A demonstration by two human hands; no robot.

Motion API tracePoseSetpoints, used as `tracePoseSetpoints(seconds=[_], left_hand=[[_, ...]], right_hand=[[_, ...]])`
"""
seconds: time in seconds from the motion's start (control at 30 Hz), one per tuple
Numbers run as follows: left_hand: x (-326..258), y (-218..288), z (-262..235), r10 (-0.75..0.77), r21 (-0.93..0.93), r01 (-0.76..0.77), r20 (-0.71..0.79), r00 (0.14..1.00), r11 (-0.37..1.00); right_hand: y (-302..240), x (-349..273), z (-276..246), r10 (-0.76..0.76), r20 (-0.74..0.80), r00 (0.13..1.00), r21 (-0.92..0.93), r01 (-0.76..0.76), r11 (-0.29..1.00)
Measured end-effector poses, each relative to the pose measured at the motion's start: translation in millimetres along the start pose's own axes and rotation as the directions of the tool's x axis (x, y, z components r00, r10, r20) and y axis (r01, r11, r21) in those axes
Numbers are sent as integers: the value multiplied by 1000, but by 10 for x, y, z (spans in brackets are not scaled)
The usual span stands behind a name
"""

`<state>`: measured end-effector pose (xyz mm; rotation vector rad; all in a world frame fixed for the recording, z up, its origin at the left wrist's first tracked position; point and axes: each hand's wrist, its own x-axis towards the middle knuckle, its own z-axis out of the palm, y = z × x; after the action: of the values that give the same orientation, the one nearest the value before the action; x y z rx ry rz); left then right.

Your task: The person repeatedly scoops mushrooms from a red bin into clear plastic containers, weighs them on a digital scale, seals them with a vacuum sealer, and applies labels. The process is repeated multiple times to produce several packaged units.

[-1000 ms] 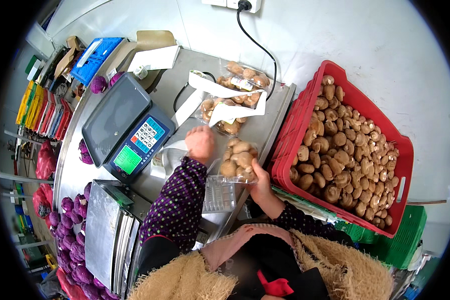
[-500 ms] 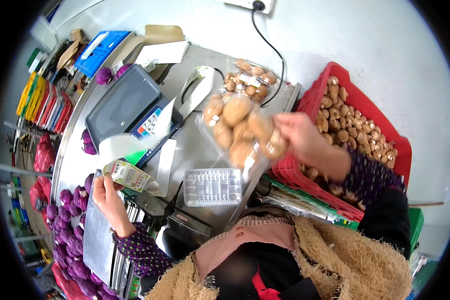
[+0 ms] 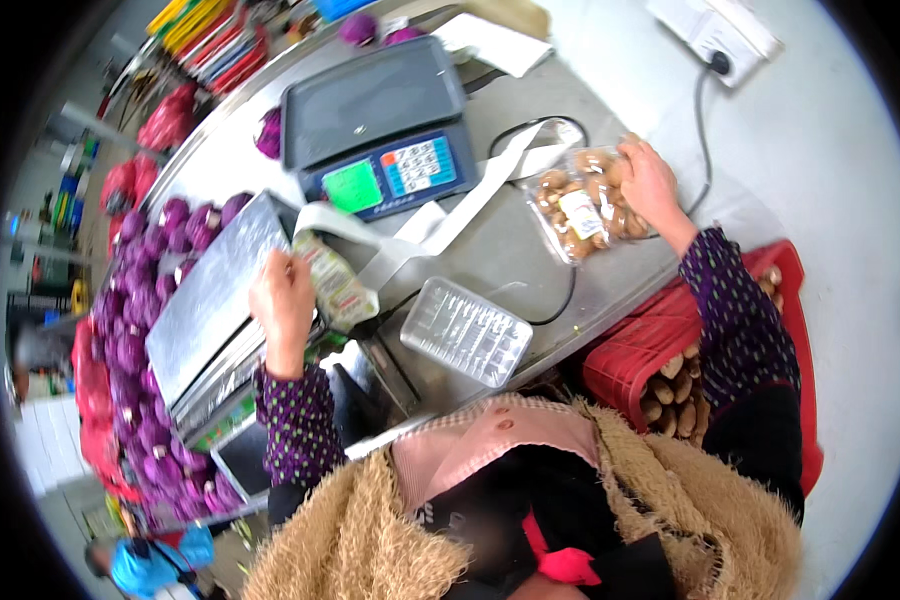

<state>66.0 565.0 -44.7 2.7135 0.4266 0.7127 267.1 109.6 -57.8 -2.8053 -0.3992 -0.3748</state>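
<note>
My left hand (image 3: 285,300) is closed on the end of a printed label strip (image 3: 338,285). White backing tape (image 3: 470,208) runs from that strip across the metal table. My right hand (image 3: 652,185) rests with bent fingers on a clear pack of brown mushrooms (image 3: 602,178), which sits on the table. Against it lies a second mushroom pack bearing a white label (image 3: 580,214). Between my hands, closer to my body, stands a clear plastic tray (image 3: 468,330) with ribs and no mushrooms in it.
A digital scale (image 3: 370,105) stands behind the tape. Left of it are a slanted metal plate (image 3: 215,310) and a heap of purple cabbages (image 3: 135,330). A red crate (image 3: 615,375) of mushrooms is at right, below a wall socket (image 3: 720,45). A person in blue (image 3: 160,565) is far left.
My right hand has carried the bagged mushrooms to the back of the table and set them beside the labelled pack. My view has turned; my left hand still holds the label strip.
</note>
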Motion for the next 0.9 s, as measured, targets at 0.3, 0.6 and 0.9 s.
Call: tracePoseSetpoints(seconds=[0.3, 0.6, 0.9], left_hand=[[113, 1044, -423, 371, -565, -134, 328, 869, 814], [-152, 698, -238, 97, -851, 211, 291, 952, 481], [-789, 1288, -19, 193, -772, 632, 632, 750, 73]], right_hand=[[-2228, -367, -170, -641, 41, 767, 871, 287, 399], [-1798, -318, -330, -424, 622, 658, 772, -604, 196], [-1809, -459, -282, -219, 304, 927, 928, -237, 289]])
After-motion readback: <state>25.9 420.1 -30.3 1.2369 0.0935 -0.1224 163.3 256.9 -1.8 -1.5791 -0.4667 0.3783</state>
